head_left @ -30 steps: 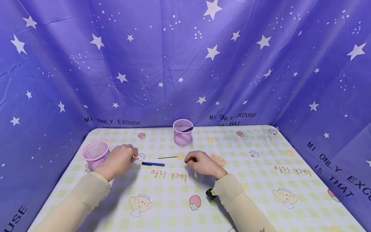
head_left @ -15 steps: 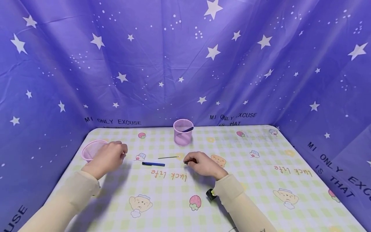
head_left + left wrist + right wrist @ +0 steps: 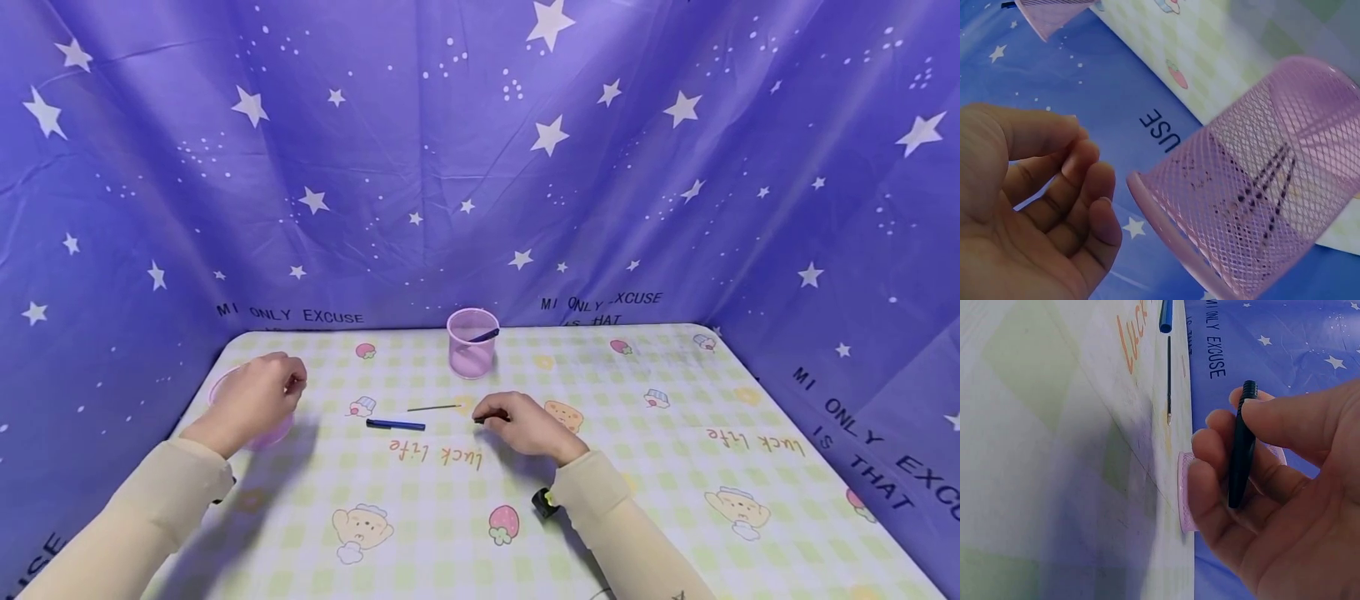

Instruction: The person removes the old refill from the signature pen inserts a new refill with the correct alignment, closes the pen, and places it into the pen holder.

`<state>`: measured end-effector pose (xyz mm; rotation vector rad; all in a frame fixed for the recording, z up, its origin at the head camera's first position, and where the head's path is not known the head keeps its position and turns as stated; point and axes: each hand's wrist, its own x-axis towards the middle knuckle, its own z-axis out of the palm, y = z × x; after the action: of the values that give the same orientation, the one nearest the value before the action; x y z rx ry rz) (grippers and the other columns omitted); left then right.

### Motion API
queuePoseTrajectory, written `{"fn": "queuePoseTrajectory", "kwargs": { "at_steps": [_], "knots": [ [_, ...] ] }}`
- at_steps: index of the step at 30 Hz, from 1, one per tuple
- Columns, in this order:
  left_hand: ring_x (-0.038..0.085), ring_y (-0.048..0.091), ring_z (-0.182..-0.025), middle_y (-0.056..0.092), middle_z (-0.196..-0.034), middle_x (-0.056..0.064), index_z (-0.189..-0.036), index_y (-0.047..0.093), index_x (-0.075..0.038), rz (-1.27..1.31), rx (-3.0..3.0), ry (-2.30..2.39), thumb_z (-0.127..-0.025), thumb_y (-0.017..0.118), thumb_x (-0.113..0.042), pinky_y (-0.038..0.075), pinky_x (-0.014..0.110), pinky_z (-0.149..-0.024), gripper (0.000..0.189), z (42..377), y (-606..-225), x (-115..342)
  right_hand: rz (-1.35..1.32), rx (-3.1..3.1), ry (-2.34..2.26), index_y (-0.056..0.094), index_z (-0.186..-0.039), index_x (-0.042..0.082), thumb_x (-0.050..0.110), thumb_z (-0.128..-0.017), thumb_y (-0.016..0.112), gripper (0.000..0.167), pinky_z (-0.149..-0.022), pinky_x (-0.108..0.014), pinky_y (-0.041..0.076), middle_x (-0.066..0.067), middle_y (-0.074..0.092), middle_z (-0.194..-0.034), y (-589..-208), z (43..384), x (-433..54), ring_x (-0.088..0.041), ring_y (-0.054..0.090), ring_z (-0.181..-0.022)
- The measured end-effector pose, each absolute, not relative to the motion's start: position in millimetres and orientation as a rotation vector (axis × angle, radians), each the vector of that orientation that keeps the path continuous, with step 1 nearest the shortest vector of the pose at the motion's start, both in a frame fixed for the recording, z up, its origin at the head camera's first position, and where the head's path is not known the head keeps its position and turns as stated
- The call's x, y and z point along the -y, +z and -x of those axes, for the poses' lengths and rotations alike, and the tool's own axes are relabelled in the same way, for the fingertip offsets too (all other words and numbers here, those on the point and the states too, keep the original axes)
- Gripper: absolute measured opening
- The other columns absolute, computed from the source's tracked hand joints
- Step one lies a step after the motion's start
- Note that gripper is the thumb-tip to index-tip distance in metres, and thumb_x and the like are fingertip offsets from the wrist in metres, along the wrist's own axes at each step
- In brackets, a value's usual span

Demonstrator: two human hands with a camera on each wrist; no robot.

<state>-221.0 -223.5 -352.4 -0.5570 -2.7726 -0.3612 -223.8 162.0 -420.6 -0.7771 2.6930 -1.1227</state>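
My left hand [image 3: 251, 396] is over the left pink mesh pen cup [image 3: 272, 435], hiding much of it. In the left wrist view, its fingers [image 3: 1088, 178] are loosely curled beside the cup rim, with nothing visible between them. Thin dark lines [image 3: 1266, 187] show through that cup's mesh. My right hand [image 3: 521, 423] pinches a black pen tip section [image 3: 1242, 447], whose threaded end shows at the thumb. Left of this hand, on the cloth, lie a blue pen barrel [image 3: 397, 425] with a dark clip and a thin ink refill [image 3: 433, 407].
A second pink mesh pen cup [image 3: 472, 358] stands at the table's back, with a dark pen [image 3: 485, 335] leaning inside. A small black device [image 3: 543, 502] is at the right sleeve. The checked tablecloth [image 3: 637, 542] meets a purple starry curtain [image 3: 420, 167].
My left hand has moved left, from near the blue barrel to over the left pen cup. The right hand stays nearly in place, still pinching the black pen tip section.
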Motion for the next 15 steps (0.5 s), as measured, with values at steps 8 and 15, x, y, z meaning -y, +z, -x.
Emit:
{"fn": "queuePoseTrajectory", "kwargs": {
  "at_steps": [8,15],
  "knots": [
    [0.021,0.051,-0.063,0.055,-0.071,0.003,-0.075,0.065,-0.009,0.460,2.810,-0.359,-0.081,0.062,-0.007,0.042,0.041,-0.055,0.007,222,-346,239,0.786,-2.704,-1.126,0.069,-0.108,0.010,0.007,-0.094,0.057,0.019,-0.085,-0.034,0.046,0.007,0.064,-0.100,-419,223,-161,-0.010,0.055,-0.090],
    [0.021,0.044,-0.060,0.049,-0.066,0.003,-0.070,0.058,-0.011,0.372,2.917,-0.385,-0.081,0.055,-0.009,0.035,0.037,-0.051,0.012,225,-346,256,0.772,-2.716,-1.104,0.068,-0.105,0.014,0.005,-0.094,0.056,0.018,-0.079,-0.031,0.047,0.006,0.064,-0.096,-418,222,-161,-0.009,0.055,-0.083]
  ]
}}
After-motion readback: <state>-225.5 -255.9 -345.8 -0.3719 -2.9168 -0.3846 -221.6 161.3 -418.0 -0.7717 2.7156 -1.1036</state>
